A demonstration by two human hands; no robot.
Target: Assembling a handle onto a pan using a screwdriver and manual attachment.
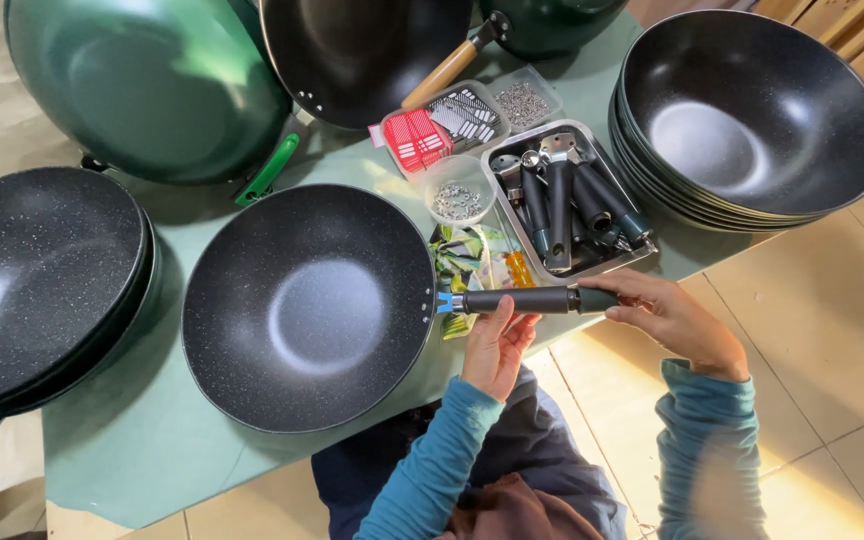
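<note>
A black speckled wok [307, 305] lies on the green table in front of me. A black handle [527, 299] with a blue piece at its base sticks out from the wok's right rim. My left hand [495, 347] grips the handle from below, near the wok. My right hand [667, 312] holds the handle's far end with its fingertips. A metal tray [607, 170] of several loose black handles sits just behind my hands.
A stack of black woks [752, 115] stands at the right, another stack [42, 280] at the left. Green woks [142, 85] lie overturned at the back. A small cup of washers [459, 195], a box of red parts [417, 138] and a screwdriver [518, 268] sit near the tray.
</note>
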